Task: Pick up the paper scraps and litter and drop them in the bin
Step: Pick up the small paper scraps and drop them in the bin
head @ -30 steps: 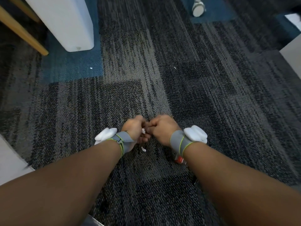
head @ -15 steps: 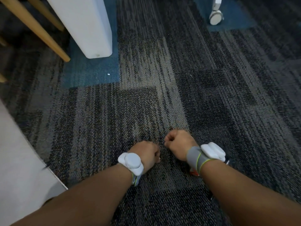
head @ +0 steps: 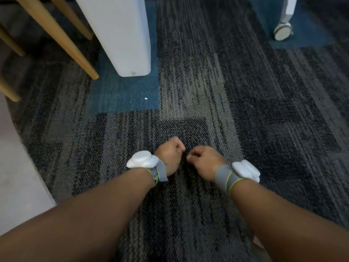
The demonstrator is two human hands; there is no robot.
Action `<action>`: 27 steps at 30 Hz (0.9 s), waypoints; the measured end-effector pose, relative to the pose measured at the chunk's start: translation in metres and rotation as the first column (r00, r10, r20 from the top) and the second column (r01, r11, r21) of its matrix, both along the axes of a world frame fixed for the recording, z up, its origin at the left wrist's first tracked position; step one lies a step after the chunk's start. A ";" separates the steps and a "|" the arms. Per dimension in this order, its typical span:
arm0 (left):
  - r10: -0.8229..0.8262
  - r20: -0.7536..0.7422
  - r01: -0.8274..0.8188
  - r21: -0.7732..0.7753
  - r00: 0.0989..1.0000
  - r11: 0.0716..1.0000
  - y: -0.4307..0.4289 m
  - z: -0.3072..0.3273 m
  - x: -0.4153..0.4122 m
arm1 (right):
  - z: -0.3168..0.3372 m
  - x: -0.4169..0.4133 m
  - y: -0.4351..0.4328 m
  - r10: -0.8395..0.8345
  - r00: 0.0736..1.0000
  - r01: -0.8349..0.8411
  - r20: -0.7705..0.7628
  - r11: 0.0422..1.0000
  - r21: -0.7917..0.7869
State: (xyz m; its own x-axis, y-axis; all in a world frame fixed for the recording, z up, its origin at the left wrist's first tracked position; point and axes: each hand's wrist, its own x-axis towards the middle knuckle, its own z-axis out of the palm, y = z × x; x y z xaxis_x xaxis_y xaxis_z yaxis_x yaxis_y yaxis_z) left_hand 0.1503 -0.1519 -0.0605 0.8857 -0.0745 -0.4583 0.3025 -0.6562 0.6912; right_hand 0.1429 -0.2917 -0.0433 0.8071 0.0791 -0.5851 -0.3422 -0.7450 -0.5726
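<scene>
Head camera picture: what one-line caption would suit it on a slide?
Two closed hands, left and right, held over patterned carpet; a white scrap lies ahead.

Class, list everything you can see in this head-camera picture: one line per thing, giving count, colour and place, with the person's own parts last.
carpet: one, grey and black with blue patches, covers the floor
paper scrap: one, white, tiny, on the blue patch ahead of the hands
white speck: one, on dark carpet to the right; too small to identify
white panel: one, upright, top centre-left
wooden legs: several, tan, slanting, top left
castor wheel: one, white, top right
pale surface: one, light grey, left edge
wrist trackers: two, white on grey straps, one per wrist
left hand: one, curled closed, low centre
right hand: one, fingers pinched together, beside the left

No bin is in view.
</scene>
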 end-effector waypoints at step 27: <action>0.116 0.168 -0.184 0.476 0.979 0.860 0.067 -0.026 0.158 | -0.008 0.059 0.024 0.120 0.986 -0.137 -0.113 0.977 -0.161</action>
